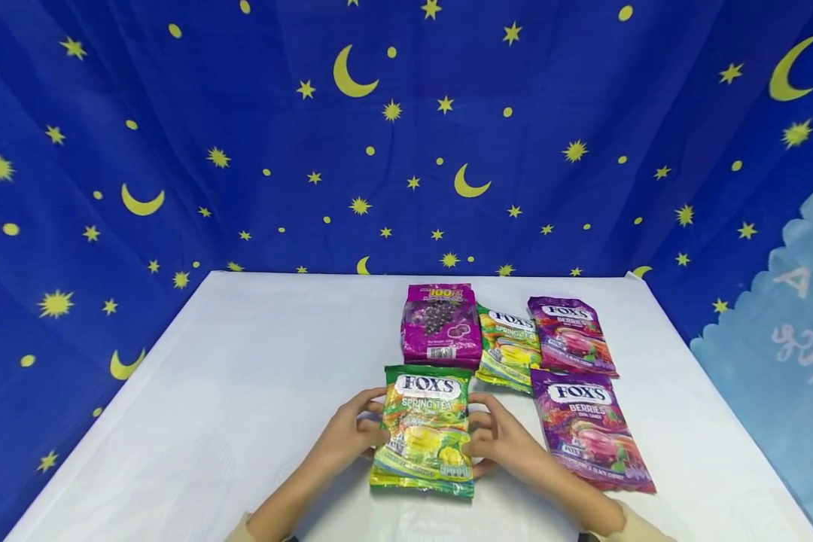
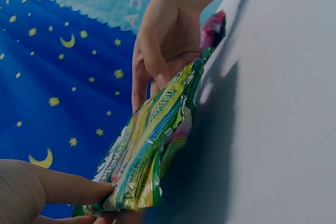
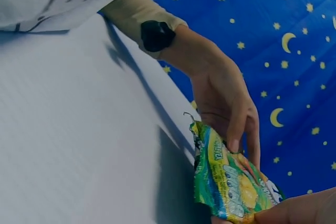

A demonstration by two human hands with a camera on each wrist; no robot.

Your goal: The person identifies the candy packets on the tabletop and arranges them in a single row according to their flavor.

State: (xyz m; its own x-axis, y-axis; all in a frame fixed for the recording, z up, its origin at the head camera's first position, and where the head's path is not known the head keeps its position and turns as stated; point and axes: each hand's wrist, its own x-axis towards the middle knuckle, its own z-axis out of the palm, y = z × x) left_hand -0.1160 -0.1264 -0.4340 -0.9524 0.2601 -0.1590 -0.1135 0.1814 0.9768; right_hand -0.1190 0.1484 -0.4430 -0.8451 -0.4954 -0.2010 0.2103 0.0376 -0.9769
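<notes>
A green and yellow Fox's Spring Tea candy bag (image 1: 423,429) is held between both hands, its front turned up. My left hand (image 1: 348,436) grips the left edge, thumb on top and fingers beneath. On the opposite edge my right hand (image 1: 504,440) pinches the bag in the same way. In the left wrist view the bag (image 2: 152,129) is tilted above the white table, casting a shadow. From the right wrist view, the bag (image 3: 231,177) shows its bottom seam, with the left hand (image 3: 231,98) at its far side.
Behind the held bag lies a purple candy bag (image 1: 440,327). Beside it is another Spring Tea bag (image 1: 508,350). Two purple Fox's Berries bags, one at the back (image 1: 572,335) and one nearer (image 1: 592,433), lie on the right of the white table (image 1: 244,391).
</notes>
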